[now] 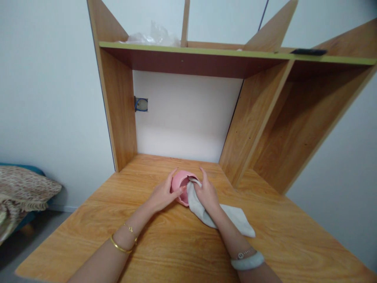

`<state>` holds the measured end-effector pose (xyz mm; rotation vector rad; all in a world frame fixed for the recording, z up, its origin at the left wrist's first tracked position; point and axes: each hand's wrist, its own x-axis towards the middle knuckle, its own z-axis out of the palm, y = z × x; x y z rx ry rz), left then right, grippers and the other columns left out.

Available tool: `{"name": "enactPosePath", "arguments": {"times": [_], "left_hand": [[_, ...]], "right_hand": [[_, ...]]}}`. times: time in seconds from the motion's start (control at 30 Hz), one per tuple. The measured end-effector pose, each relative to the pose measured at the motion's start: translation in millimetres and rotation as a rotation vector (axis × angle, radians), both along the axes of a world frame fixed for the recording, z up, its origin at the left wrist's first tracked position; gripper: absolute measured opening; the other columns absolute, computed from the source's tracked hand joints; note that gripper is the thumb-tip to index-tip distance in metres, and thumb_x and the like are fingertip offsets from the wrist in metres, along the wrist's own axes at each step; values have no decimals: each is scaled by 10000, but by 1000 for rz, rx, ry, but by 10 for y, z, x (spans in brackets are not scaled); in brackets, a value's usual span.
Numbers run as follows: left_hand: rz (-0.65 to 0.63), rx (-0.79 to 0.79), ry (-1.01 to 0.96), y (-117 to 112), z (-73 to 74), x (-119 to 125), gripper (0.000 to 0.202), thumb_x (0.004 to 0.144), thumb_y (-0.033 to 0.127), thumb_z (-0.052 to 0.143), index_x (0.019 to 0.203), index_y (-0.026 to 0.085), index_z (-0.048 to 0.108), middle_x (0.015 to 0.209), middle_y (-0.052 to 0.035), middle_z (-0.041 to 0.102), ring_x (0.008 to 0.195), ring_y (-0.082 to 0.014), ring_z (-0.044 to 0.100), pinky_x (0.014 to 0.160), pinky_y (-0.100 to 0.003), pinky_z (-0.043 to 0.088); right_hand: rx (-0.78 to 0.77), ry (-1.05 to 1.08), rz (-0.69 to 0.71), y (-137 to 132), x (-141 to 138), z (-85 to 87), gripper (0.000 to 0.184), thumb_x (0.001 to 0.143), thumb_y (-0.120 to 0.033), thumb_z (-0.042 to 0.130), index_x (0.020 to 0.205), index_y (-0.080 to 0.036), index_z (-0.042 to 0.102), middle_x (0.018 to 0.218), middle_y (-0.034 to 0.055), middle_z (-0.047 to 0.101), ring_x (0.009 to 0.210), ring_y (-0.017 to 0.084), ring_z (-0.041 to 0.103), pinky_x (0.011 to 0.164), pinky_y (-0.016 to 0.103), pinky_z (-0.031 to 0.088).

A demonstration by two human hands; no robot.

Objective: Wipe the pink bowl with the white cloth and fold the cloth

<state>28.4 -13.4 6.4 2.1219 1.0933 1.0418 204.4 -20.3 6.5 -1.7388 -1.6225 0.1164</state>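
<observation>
A pink bowl-like container (177, 180) lies tilted on the wooden desk, its opening turned toward me and to the right. My left hand (163, 193) grips its left side, with the thumb over the rim. My right hand (206, 192) is closed on a pale grey cloth (198, 205) and presses part of it into the container's mouth. The rest of the cloth trails under my right forearm and spreads on the desk to the right. The fingertips inside the cloth are hidden.
The wooden desk (176, 243) runs back to a shelf unit with upright side panels (120, 110). Clear plastic wrapping (154, 37) and a dark flat object (309, 51) lie on the upper shelf. A wall socket box (142, 104) shows wires. At left, a patterned cushion (26, 186) rests on blue furniture.
</observation>
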Motion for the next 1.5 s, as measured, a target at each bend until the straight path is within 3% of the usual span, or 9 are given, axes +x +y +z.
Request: {"name": "enactPosePath", "arguments": {"times": [0.2,0.4,0.63,0.93,1.13,1.3,1.4,1.5], "left_hand": [[-90,-86,-80,25,-129,47,936,674,504,618,1384,183,100,1338,-131,386,1165,-260,440,961,-383,355],[-36,-38,-114,-11,-67,71,817,717,455,582,1366,198,159,1278,-103,451,1105,-232,491,934,-355,385],[107,41,14,-71,45,47,727,661,351,606,1292,195,280,1092,-77,578,961,-238,566,839,-363,438],[32,123,78,-94,178,-16,577,671,306,555,1223,207,420,1188,-61,544,1030,-229,529,877,-337,415],[-20,115,71,-65,171,-39,512,719,369,529,1205,215,474,1137,-55,584,976,-230,555,857,-343,420],[20,84,41,-57,156,-32,509,766,459,489,1220,229,459,1158,-67,567,1021,-245,531,878,-360,400],[78,56,-17,-1,108,-35,557,785,483,459,1260,198,402,1167,-95,546,1055,-246,507,907,-383,381],[55,17,-53,44,35,-20,685,758,507,499,1315,158,307,1193,-134,512,1068,-249,496,919,-395,378]], "right_hand": [[93,268,-19,113,42,-129,574,763,-231,426,1308,-112,290,1155,143,556,1069,231,515,858,320,394],[83,406,42,174,6,-204,572,729,-267,447,1264,-99,332,1159,149,547,1021,219,543,844,321,413],[-35,133,23,108,1,-92,638,722,-272,496,1304,-104,292,1027,135,617,954,231,576,759,293,421],[-72,-241,-100,-79,-91,116,664,769,-372,491,1352,-186,232,720,49,658,733,230,620,608,265,375],[-32,-345,43,-136,-114,167,638,802,-318,443,1373,-202,182,757,45,672,722,222,624,633,276,388],[-67,-301,103,-109,-90,109,611,802,-249,428,1368,-197,205,835,64,677,781,228,625,696,296,406],[-56,-145,84,-60,-61,45,606,785,-201,432,1356,-184,233,919,82,666,866,231,611,741,296,411],[-21,40,47,1,-16,-18,598,776,-186,421,1346,-176,243,990,90,645,947,222,584,784,298,413]]}}
